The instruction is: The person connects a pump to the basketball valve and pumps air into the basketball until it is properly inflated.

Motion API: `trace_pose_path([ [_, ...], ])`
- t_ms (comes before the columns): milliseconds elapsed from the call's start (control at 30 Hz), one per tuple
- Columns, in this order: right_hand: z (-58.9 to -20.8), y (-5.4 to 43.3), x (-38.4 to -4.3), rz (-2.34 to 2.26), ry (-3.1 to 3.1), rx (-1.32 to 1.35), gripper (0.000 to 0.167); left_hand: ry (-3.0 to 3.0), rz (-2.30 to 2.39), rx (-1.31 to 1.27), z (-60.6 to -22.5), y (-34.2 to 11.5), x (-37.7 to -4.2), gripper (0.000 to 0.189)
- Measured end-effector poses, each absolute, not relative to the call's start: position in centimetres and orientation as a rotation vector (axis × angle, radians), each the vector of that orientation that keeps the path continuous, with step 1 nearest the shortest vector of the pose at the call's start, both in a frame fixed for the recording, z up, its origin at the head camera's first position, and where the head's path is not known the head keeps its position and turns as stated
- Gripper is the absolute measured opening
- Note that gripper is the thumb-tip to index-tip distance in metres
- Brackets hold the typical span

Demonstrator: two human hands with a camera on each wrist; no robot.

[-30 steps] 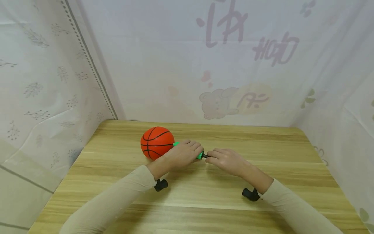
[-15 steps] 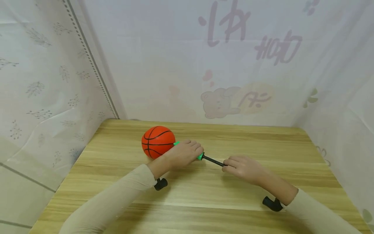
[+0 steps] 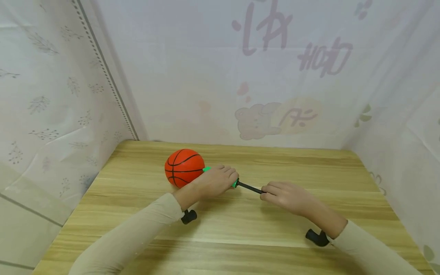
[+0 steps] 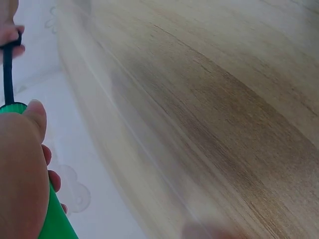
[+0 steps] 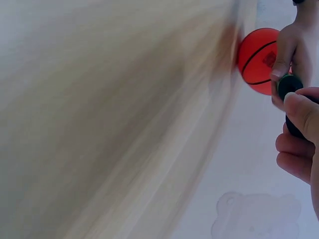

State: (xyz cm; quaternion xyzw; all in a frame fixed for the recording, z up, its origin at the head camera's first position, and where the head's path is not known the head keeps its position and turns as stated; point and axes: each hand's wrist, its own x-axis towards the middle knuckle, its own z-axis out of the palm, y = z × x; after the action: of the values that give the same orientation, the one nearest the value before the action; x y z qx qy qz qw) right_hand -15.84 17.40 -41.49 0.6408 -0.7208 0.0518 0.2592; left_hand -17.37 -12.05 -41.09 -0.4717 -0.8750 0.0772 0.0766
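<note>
An orange basketball (image 3: 184, 168) with black lines rests toward the back left of the wooden table, looking slightly out of round. At its right side is a green hand pump (image 4: 56, 219), whose front end meets or nearly meets the ball; the exact joint is hard to see. My left hand (image 3: 216, 181) grips the pump's green barrel, fingers wrapped over it. A black rod (image 3: 250, 188) sticks out of the barrel's right end. My right hand (image 3: 287, 196) holds the dark handle (image 5: 295, 127) at the rod's far end, mostly hidden by the fingers in the head view.
The wooden table (image 3: 223, 244) reaches back to a pale printed cloth (image 3: 192, 76), with more cloth along both sides. Black wrist-worn pieces (image 3: 189, 217) hang under both forearms.
My right hand has moved right and toward me, drawing the black rod well out of the barrel; over the last half second it stays nearly still. Left hand and ball hold their place.
</note>
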Motion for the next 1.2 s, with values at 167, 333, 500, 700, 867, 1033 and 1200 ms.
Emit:
trace_pose_path([
  [167, -41.5, 14.7, -17.0, 0.119, -1.949, 1.747, 0.032, -2.594, 0.277, -1.397, -41.0, -12.1, -17.3, 0.018],
  [333, -41.8, 12.5, -18.0, 0.092, -1.957, 1.749, 0.009, -2.578, 0.324, -1.401, -41.2, -12.1, -17.3, 0.022],
  [500, -42.3, 12.2, -18.3, 0.129, -1.954, 1.748, 0.009, -2.601, 0.29, -1.409, -41.3, -12.2, -17.4, 0.022],
  [700, -42.7, 14.6, -17.4, 0.159, -1.866, 1.723, 0.03, -2.574, 0.3, -1.415, -41.3, -12.4, -17.6, 0.025],
  [867, -42.6, 17.7, -15.9, 0.149, -1.869, 1.694, 0.04, -2.57, 0.312, -1.424, -41.1, -12.5, -17.5, 0.024],
  [1033, -42.4, 19.5, -15.2, 0.144, -1.834, 1.699, 0.039, -2.565, 0.284, -1.444, -40.9, -12.4, -17.4, 0.025],
  [1200, -42.0, 19.2, -15.4, 0.138, -1.852, 1.699, 0.039, -2.589, 0.27, -1.444, -40.9, -11.9, -17.5, 0.023],
])
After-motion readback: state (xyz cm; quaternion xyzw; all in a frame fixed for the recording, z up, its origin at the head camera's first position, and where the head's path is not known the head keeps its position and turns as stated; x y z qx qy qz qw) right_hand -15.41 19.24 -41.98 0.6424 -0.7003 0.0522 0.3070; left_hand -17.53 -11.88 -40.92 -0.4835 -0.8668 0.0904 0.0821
